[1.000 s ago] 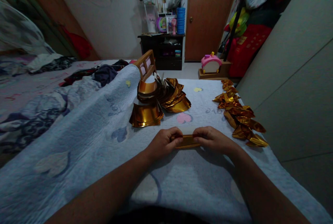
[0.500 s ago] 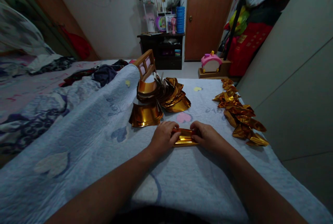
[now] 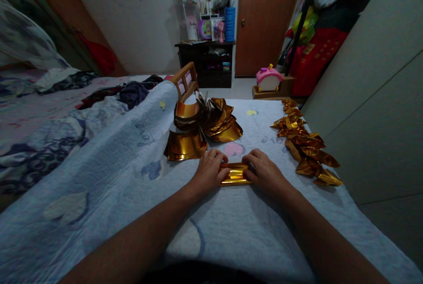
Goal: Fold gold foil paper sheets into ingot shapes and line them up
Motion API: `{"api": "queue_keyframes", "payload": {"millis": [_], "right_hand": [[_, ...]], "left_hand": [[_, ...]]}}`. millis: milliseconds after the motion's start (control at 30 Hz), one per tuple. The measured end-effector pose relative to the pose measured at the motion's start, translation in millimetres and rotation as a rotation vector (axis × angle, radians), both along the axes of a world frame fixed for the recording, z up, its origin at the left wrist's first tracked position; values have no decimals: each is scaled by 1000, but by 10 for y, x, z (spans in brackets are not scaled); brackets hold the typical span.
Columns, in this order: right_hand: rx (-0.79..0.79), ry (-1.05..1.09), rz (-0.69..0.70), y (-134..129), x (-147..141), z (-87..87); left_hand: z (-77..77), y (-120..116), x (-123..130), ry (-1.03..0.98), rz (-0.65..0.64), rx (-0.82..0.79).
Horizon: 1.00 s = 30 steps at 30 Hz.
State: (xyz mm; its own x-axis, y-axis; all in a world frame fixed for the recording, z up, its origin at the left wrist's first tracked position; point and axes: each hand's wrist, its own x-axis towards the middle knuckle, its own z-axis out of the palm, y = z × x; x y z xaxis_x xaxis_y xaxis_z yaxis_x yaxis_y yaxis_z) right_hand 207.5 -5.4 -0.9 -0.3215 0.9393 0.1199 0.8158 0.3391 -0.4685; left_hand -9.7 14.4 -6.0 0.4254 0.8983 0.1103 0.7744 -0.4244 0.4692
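A gold foil sheet point(image 3: 235, 174), curled into a narrow strip, lies on the light blue quilt in front of me. My left hand point(image 3: 211, 168) grips its left end between thumb and fingers. At the right end, my right hand point(image 3: 260, 169) pinches it the same way. Beyond my left hand are fanned stacks of gold sheets point(image 3: 185, 144), with more gold sheets point(image 3: 224, 123) behind. Several folded gold pieces point(image 3: 309, 152) form a row along the quilt's right edge.
A small wooden frame point(image 3: 185, 82) stands behind the stacks. The quilt point(image 3: 132, 213) rises in a ridge on the left, with crumpled clothes point(image 3: 134, 94) beyond. A pink toy point(image 3: 269, 80) sits past the far edge; a pale cabinet point(image 3: 376, 112) borders the right.
The fingers of both hands have lifted slightly and shifted on the foil's far edge, exposing more of the strip. The foil stays in the same place.
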Motion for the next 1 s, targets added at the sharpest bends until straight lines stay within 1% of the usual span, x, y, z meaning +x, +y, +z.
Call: {"api": "queue_keyframes", "payload": {"millis": [100, 267, 433, 700, 867, 1000], "right_hand": [[45, 1, 37, 19, 0, -50], [46, -18, 18, 41, -29, -93], [44, -22, 16, 70, -60, -91], [26, -30, -16, 76, -106, -50], [34, 15, 14, 65, -107, -54], [79, 100, 71, 57, -87, -46]], "left_hand": [[7, 7, 9, -18, -4, -14], [30, 4, 18, -43, -47, -15], [28, 14, 19, -83, -105, -11], [13, 38, 13, -103, -125, -23], [2, 20, 9, -96, -134, -13], [15, 6, 2, -154, -131, 15]]}}
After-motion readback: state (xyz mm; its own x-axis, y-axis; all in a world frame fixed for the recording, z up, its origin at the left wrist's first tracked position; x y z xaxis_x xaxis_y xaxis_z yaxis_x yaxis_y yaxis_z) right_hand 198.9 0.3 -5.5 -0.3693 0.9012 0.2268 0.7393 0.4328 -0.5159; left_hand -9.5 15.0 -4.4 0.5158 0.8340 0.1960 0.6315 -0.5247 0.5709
